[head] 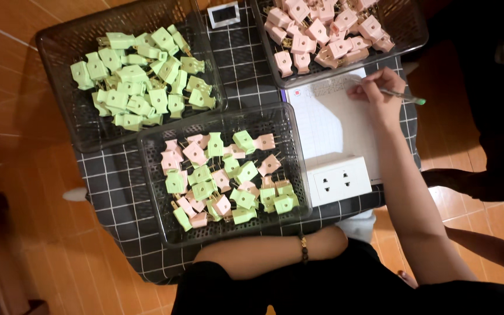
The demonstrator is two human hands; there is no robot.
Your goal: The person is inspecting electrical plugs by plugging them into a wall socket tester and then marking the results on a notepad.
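Currently we are pinching a green pen [402, 95] in our right hand [380, 93], fingers [361, 89] clenched, writing on the sheet [328, 122]; left-hand fingers hidden beneath the mixed plug basket [296, 169].

Slim green-capped pen [402, 95], tilted, tip down on white ruled sheet [328, 119]; sheet flat just right of the mixed-plug basket [290, 175].
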